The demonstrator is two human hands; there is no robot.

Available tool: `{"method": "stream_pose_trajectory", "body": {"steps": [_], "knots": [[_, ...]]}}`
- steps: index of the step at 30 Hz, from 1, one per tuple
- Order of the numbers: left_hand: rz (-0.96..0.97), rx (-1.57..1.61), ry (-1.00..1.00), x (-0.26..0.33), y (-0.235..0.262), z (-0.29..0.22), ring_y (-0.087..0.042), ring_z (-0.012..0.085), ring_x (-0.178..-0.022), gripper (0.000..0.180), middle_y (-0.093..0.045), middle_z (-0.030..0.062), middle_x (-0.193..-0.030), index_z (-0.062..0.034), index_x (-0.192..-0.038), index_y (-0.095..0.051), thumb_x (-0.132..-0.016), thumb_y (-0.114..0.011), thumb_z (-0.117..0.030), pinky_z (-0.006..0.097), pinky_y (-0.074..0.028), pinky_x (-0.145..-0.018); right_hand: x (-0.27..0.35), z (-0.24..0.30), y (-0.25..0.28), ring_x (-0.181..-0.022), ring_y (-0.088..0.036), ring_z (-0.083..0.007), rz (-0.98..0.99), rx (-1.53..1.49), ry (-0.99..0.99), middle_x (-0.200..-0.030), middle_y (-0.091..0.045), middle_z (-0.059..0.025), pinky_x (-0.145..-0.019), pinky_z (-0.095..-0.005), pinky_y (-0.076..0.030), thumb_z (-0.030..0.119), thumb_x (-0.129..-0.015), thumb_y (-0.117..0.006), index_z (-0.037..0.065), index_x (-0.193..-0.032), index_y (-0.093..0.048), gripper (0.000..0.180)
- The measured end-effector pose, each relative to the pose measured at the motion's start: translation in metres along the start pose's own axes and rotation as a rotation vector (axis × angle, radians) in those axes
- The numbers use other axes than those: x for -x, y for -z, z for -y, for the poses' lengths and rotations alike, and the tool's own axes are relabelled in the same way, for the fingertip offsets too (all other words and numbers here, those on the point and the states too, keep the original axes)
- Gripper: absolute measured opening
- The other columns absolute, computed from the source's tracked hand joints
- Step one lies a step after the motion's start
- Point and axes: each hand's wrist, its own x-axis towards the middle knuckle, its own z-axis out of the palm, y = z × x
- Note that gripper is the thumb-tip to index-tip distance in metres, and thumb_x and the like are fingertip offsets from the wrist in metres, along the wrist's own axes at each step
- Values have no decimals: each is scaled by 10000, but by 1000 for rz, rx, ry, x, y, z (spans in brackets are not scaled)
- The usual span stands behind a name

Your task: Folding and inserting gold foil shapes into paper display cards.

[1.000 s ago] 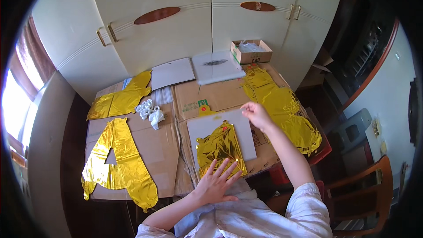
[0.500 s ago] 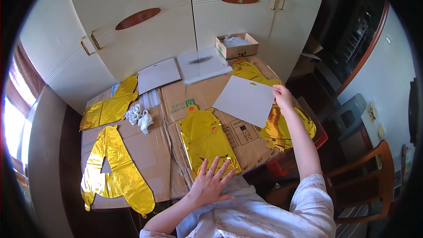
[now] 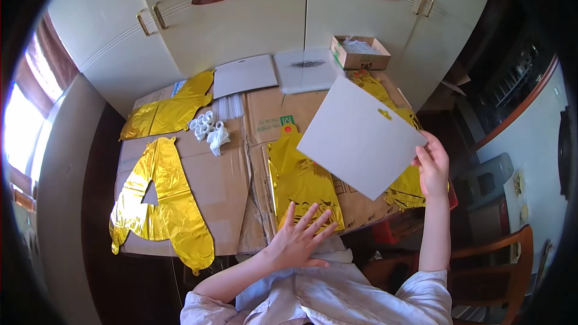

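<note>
Pinching a stiff, grey-white rectangular card (image 3: 361,141) by its right corner, your right hand (image 3: 433,165) is holding it tilted over the right half of the brown cardboard-covered table (image 3: 220,210). Your left hand (image 3: 298,242), fingers spreading wide and gripping nothing, is resting on the near end of a flat, folded, shiny gold foil piece (image 3: 295,171), which is lying by the table's near edge. The card is hiding part of that foil; whether its lowest corner is touching anything, we cannot tell. Hanging from one pinched corner, it could be swinging down and creasing the foil if your thumb slackens. Thin and slick as it looks, the folded piece could be sliding or springing open should your left fingertips lift. Toward the right edge, crumpled gold foil (image 3: 409,188) is showing past the card, and a low sweep could be snagging it. Near the left corner, an A-shaped gold foil balloon (image 3: 186,204) is overhanging the near edge; a brushing left sleeve (image 3: 208,310) could be dragging it off.
</note>
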Motion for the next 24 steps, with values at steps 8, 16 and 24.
{"method": "stream_pose_trajectory", "body": {"steps": [8,16,24], "knots": [[-72,44,4,2,-2,1,-289,361,-1421,850,-319,109,-1544,-175,-1494,-339,-867,-373,-748,701,-172,-1078,68,7,-1,-815,-578,-114,18,10,209,-990,-606,-51,-674,-255,-475,64,-929,-605,32,-1104,-531,193],[-233,75,39,24,13,5,-368,298,-1390,607,-445,101,-1462,-91,-1345,-530,-856,-655,-429,577,-261,-1113,88,-8,-2,-823,-606,-162,-278,254,578,-996,-575,-99,-676,-274,-515,16,-952,-555,7,-1091,-521,144],[-207,77,58,44,2,-13,-394,319,-1372,629,-460,149,-1435,-37,-1315,-544,-821,-693,-396,492,-300,-1129,72,-53,-9,-1037,-657,-358,-135,812,928,-998,-618,-159,-881,-407,-560,-79,-879,-583,-22,-976,-568,114]]}}
